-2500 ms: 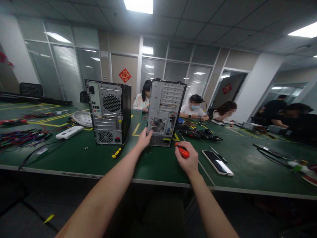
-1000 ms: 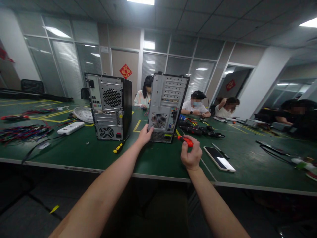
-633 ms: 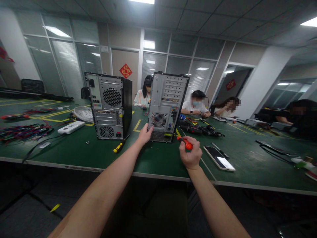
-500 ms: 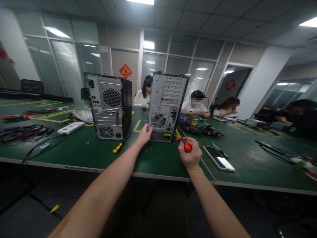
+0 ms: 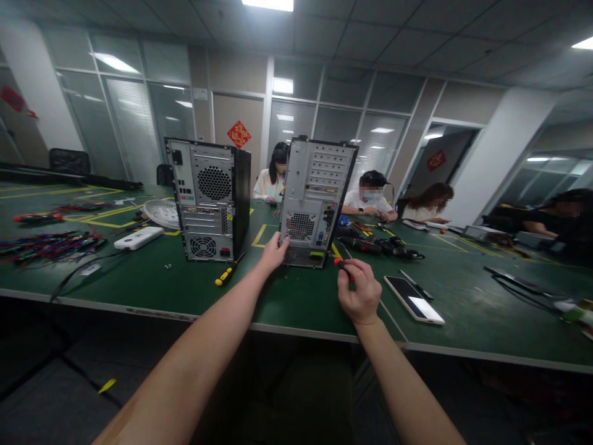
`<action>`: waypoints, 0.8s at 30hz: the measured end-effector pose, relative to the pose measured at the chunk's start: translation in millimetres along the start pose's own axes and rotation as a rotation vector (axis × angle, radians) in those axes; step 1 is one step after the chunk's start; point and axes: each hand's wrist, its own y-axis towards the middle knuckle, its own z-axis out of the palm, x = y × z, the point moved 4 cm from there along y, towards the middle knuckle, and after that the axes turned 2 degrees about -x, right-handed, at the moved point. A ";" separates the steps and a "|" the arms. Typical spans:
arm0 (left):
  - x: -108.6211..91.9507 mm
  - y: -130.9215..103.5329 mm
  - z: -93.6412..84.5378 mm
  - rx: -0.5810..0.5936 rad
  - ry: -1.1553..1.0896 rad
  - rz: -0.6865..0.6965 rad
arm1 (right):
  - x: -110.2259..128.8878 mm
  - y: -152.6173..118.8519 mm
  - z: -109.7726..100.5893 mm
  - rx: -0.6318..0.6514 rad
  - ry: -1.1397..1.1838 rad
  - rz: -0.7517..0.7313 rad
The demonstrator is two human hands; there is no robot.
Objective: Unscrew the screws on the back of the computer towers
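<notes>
Two computer towers stand upright with their rear panels toward me. My left hand (image 5: 274, 252) grips the lower left edge of the right-hand computer tower (image 5: 308, 185), thumb on its rear panel. Beside that tower's lower right corner, my right hand (image 5: 360, 289) is closed around a red and black screwdriver (image 5: 340, 263). Its tip points at the tower's bottom right edge; whether it touches a screw is too small to tell. The other computer tower (image 5: 208, 204) is to the left, and a yellow and black screwdriver (image 5: 225, 275) lies by its base.
A phone (image 5: 414, 300) lies right of my right hand. Black power tools with cables (image 5: 375, 244) lie behind it. On the left are a white power strip (image 5: 139, 238), a pale basket (image 5: 162, 212) and bundled wires (image 5: 50, 247). Several people sit across the green table (image 5: 296, 303).
My right hand has turned on the screwdriver, so the fingers now cover most of its handle. My left hand keeps its grip on the tower. The view has shifted slightly.
</notes>
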 end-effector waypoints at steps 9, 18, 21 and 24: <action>3.1 -0.1 0.7 0.020 -0.037 -0.019 | 2.2 -3.0 1.1 0.037 0.027 0.003; 2.9 -0.1 0.6 0.012 -0.043 -0.017 | 2.1 -3.1 0.9 0.026 0.026 0.013; 5.1 1.4 1.3 -0.002 -0.024 0.004 | 1.3 -4.0 1.2 0.006 0.019 0.008; 7.6 2.8 2.6 -0.009 -0.030 0.004 | 0.3 -5.4 1.7 -0.005 0.003 0.012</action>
